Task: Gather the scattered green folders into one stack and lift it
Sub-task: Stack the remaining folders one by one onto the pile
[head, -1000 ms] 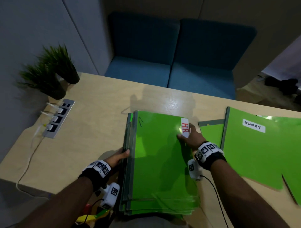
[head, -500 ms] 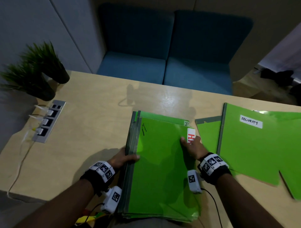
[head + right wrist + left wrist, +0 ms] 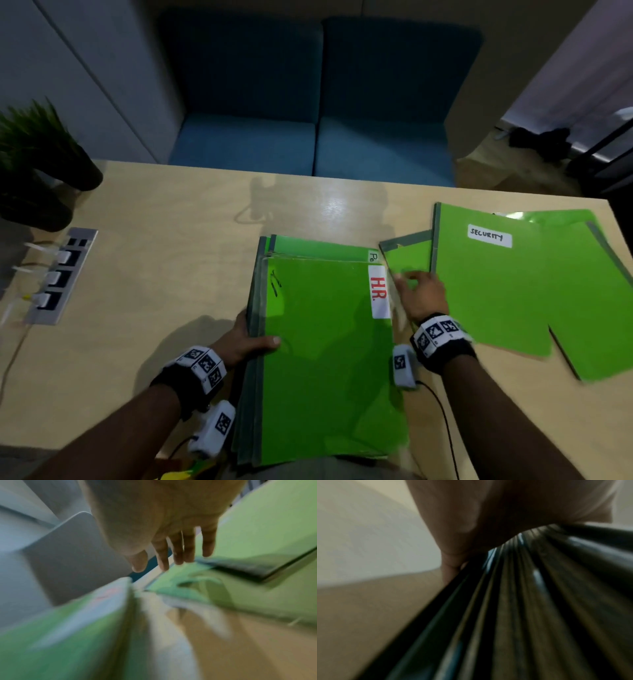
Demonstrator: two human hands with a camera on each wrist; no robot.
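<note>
A stack of green folders lies at the table's near edge; its top one bears a white "H.R." label. My left hand grips the stack's left spine, thumb on top, fingers hidden beneath; the left wrist view shows the dark spines fanned under the palm. My right hand hovers just right of the stack with fingers straight and spread, holding nothing, over a small green folder. A folder labelled "SECURITY" overlaps another green folder at the right.
Two potted plants stand at the far left, beside a socket strip set in the wooden table with white plugs and cables. Blue seats lie beyond the far edge. A black cable trails from my right wrist.
My right hand has let go of the top folder's right edge and moved right towards the small folder. The stack has slid nearer to me, with my left thumb now over its spine.
</note>
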